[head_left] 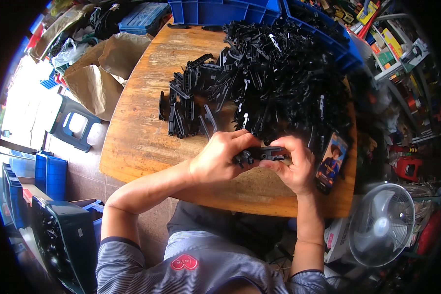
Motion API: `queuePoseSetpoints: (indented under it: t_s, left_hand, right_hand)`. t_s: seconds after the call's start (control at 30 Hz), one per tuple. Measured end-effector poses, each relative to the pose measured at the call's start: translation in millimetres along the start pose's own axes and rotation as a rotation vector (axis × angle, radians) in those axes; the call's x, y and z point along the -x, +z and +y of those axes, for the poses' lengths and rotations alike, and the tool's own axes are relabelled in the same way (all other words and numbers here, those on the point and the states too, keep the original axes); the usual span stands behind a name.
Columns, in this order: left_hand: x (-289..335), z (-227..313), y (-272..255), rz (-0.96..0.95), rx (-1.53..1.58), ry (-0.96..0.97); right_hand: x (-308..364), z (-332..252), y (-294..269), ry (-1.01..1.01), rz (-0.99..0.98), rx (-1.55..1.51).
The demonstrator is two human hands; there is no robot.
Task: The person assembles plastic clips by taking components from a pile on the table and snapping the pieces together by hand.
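Over the near part of the wooden table (137, 122), both hands meet in front of my body. My left hand (219, 158) is closed around dark plastic parts (243, 158); its fingers hide much of them. Pinched between thumb and fingers of my right hand (299, 166) is the end of a narrow black plastic piece (273, 153). The held parts are close together; whether they are joined I cannot tell. Just beyond my hands spreads a large heap of similar black plastic parts (279, 78), with a looser group (179, 115) at its left side.
A phone (332, 164) with a lit screen lies right of my right hand. Blue crates (220, 12) border the heap at the back. A fan (381, 225) stands at the lower right, a stool (73, 122) and a brown paper bag (90, 85) at the left.
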State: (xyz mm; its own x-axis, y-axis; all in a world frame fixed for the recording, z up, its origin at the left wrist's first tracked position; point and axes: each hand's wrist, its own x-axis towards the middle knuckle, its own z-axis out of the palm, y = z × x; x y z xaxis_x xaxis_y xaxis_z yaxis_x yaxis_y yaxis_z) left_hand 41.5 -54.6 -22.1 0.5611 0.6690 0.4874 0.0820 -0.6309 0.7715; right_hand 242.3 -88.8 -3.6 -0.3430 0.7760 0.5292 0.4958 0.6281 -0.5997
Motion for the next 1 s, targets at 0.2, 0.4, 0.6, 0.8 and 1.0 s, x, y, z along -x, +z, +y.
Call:
queuePoseSetpoints:
  t_s: [0.2, 0.4, 0.6, 0.8, 1.0]
  left_hand:
    - [-2.3, -5.7, -3.3, -0.118, -0.031, -0.005]
    - [-5.2, -9.5, 8.3, -0.129, -0.135, 0.038]
    - [-16.3, -14.2, -44.4, 0.055, -0.45, -0.047]
    - [-7.5, -20.1, -56.6, -0.199, -0.754, -0.164]
    - [-5.1, -21.5, -41.8, -0.292, -0.831, -0.287]
  right_hand:
    - [-1.5, 1.7, -3.2, 0.035, -0.033, -0.013]
    - [1.2, 2.1, -0.8, -0.023, -0.097, 0.129]
    - [-0.5, -2.0, -1.0, 0.406, -0.136, -0.008]
    - [4.5, 12.1, 16.7, 0.099, -0.343, 0.219]
    - [3.1, 19.6, 13.9, 0.109, -0.192, 0.352]
